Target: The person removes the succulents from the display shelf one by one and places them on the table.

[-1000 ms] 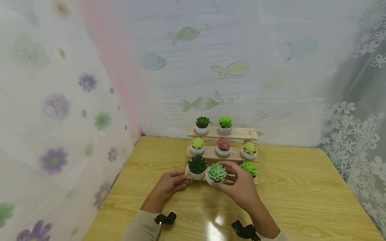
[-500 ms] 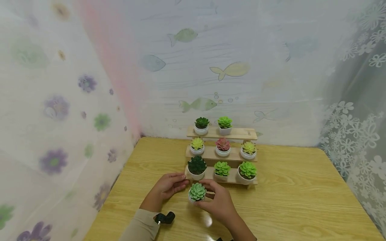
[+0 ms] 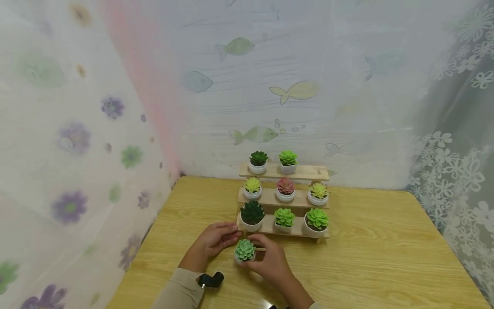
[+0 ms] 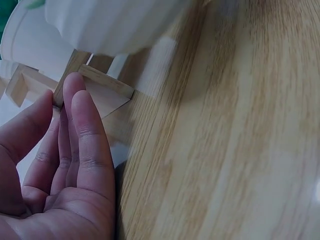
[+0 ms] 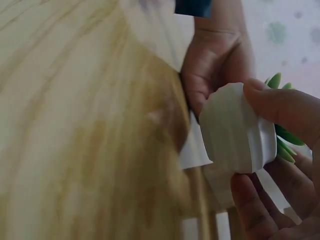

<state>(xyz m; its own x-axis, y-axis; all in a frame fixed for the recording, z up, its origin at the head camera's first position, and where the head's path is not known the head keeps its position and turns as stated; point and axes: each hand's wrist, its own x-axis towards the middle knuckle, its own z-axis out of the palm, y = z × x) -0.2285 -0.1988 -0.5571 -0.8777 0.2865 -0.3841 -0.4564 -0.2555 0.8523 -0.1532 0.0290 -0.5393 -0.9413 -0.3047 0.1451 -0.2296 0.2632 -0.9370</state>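
Observation:
My right hand [image 3: 270,261] holds a small potted succulent [image 3: 245,249] with pale green leaves. Thumb and fingers grip its white ribbed pot [image 5: 232,132] from both sides in the right wrist view. The plant is in front of the lower left end of a three-tier wooden plant stand [image 3: 310,172]. With thumb and fingertips, my left hand [image 3: 216,239] pinches the left end of the stand's lowest board [image 4: 70,75]. Just above that hand, a dark green succulent [image 3: 252,213] in a white pot sits on the board.
Beside the dark plant on the lowest tier stand two bright green succulents [image 3: 284,218]. A red succulent [image 3: 285,187] sits between two yellow-green ones on the middle tier. The top tier bears two green plants [image 3: 287,159]. Printed curtains rise behind the wooden table [image 3: 386,249].
The pale green succulent has moved from in front of the lowest tier's middle to the left and toward me, in my right hand. My left hand has stayed at the board's end.

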